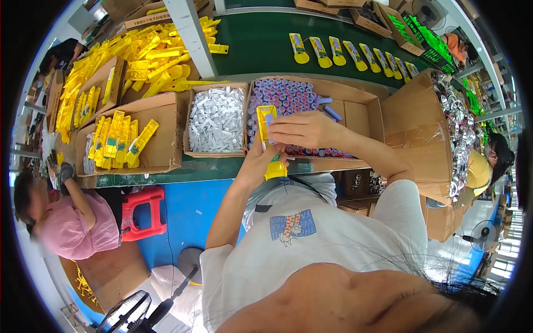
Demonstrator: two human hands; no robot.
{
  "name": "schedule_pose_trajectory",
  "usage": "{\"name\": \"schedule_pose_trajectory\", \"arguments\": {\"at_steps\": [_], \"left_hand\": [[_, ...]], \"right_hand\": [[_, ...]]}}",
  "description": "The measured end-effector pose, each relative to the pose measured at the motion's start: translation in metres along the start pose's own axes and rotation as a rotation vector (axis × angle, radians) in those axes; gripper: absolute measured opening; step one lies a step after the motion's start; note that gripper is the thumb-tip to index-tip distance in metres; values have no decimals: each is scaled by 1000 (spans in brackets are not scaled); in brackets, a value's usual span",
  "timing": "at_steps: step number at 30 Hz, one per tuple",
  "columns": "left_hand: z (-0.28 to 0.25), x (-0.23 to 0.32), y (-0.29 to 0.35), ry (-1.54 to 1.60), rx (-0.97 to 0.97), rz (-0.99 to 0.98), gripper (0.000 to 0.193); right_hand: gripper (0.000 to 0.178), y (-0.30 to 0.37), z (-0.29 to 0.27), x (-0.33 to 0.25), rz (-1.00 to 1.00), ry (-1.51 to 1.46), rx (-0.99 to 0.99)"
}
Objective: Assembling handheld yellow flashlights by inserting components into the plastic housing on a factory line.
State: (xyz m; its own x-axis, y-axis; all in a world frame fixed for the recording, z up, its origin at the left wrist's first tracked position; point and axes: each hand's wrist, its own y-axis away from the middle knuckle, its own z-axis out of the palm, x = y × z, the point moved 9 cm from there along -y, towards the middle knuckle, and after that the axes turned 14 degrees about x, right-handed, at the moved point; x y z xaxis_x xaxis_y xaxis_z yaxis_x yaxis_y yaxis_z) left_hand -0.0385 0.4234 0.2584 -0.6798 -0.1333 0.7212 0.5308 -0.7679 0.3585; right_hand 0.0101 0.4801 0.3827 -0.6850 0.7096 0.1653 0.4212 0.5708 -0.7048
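In front of my chest, my left hand [256,164] is closed around the lower part of a long yellow plastic housing [275,172], held nearly upright. A small green board shows near the housing's lower end. A purple cylindrical battery cell [270,120] lies at the housing's open upper part. My right hand [308,129] reaches across from the right, its fingers together and bent over that cell, hiding part of it. Just behind both hands is a cardboard box [360,114] with many upright purple battery cells [284,91] and a few lying loose.
To the left stand a carton of small white parts [216,119] and a carton of yellow housings [116,136]. Yellow housings in a row [337,51] lie on the green bench [250,36]. A tall carton of metal parts [416,133] stands right. A person in pink [83,225] sits left.
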Motion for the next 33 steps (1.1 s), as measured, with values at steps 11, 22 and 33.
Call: {"name": "schedule_pose_trajectory", "arguments": {"at_steps": [11, 22, 33], "left_hand": [[-74, 50, 30, 190, 232, 217, 34], [-103, 50, 50, 322, 371, 303, 31], [-93, 33, 54, 334, 270, 203, 47]], "right_hand": [[39, -4, 129, 57, 962, -1171, -125], [24, -25, 213, 95, 467, -345, -541], [14, -54, 137, 84, 531, -728, 90]]}}
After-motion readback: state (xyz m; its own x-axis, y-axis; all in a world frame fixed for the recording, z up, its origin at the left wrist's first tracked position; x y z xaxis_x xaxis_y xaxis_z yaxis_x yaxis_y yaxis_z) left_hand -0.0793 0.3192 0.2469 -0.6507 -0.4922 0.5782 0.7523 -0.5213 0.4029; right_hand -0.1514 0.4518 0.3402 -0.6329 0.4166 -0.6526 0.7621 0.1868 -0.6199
